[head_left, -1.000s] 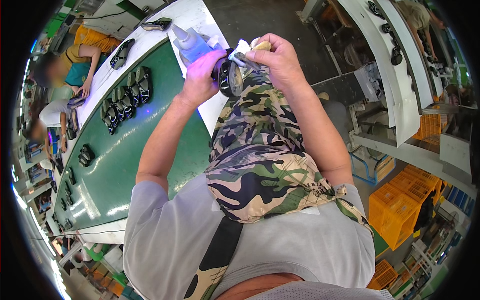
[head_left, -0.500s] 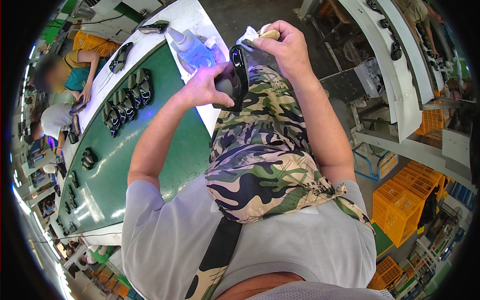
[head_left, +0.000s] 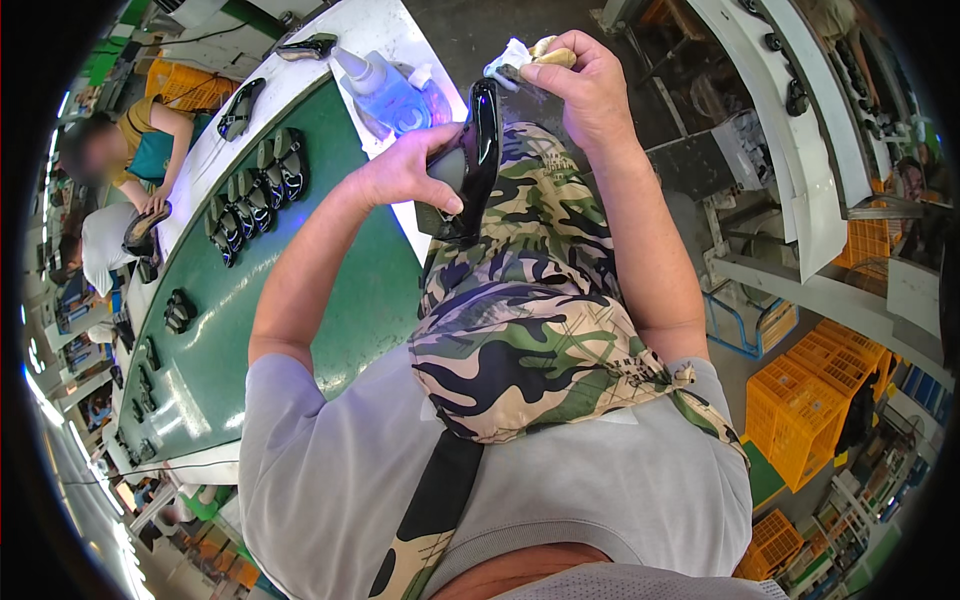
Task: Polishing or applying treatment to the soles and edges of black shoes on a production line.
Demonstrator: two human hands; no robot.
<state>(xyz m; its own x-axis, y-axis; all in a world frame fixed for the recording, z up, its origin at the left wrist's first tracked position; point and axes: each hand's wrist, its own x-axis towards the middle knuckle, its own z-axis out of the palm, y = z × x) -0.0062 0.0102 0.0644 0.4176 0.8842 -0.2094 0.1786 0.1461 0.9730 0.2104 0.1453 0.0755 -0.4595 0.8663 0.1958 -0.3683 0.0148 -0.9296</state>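
Note:
A glossy black shoe stands on end in front of me, its shiny edge turned to the right. My left hand is closed around its left side, thumb near the lower end. Up and to the right, my right hand pinches a crumpled white cloth. Yellowish covers, perhaps finger cots, show at its fingertips. The cloth is close to the shoe's upper end but apart from it. Beyond my left hand, a squeeze bottle of bluish liquid leans in a container on the white table edge.
Several dark strapped shoes lie on the green tabletop to my left. Across it, a co-worker handles a shoe. Yellow crates stand at the right, below a white rack carrying more shoes.
My right hand and cloth have shifted slightly up and right, away from the shoe. The shoe has turned a little, its lower end now further down. The co-worker's hands and shoe have moved.

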